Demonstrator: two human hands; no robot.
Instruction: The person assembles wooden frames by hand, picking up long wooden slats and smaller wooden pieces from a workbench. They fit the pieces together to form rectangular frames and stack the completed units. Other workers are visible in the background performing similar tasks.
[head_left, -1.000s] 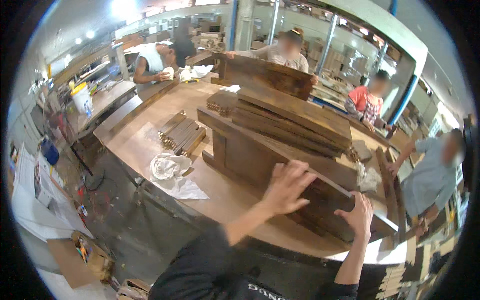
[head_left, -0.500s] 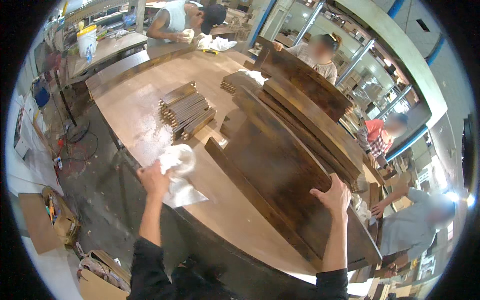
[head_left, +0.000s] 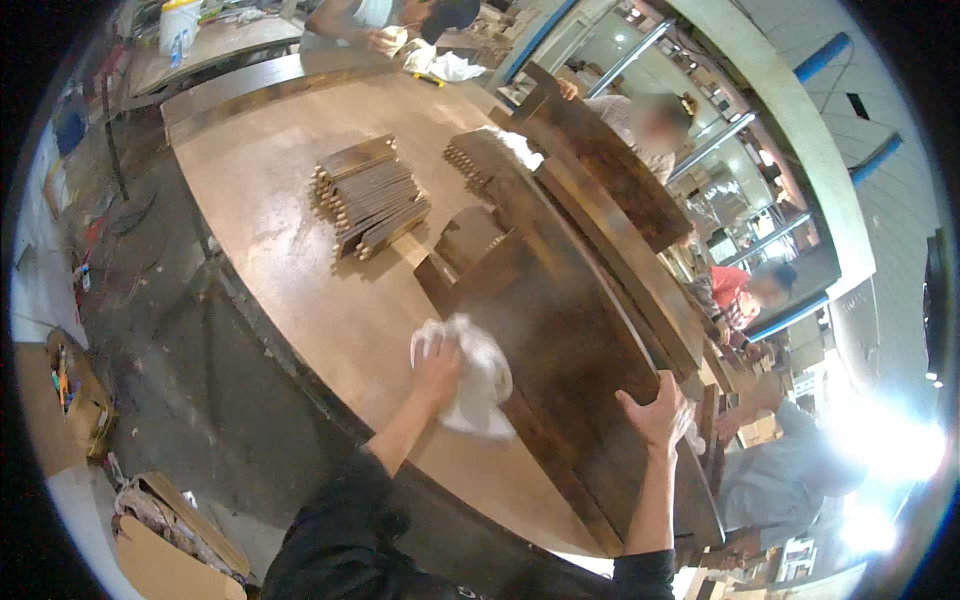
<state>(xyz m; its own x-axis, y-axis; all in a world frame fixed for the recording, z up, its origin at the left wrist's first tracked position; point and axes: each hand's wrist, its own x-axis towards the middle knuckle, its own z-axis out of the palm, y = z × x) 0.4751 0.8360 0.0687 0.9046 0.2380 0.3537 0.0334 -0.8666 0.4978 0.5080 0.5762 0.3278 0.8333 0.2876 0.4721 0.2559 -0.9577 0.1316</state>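
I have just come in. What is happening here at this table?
A person holds a white cloth in the left hand, close to a dark wooden panel. The right hand is at the panel's upper edge, its thumb spread. Dark sticks lie grouped on the table. Across it, a co-worker has a hand on another dark panel.

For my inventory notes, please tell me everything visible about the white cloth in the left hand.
The white cloth looks like soft fabric, bunched and wrinkled, with a looser part spreading toward the lower right. The left hand grips its left side. In the view it overlaps the tabletop and the near edge of the dark wooden panel; whether it touches either is unclear. Blur hides its weave.
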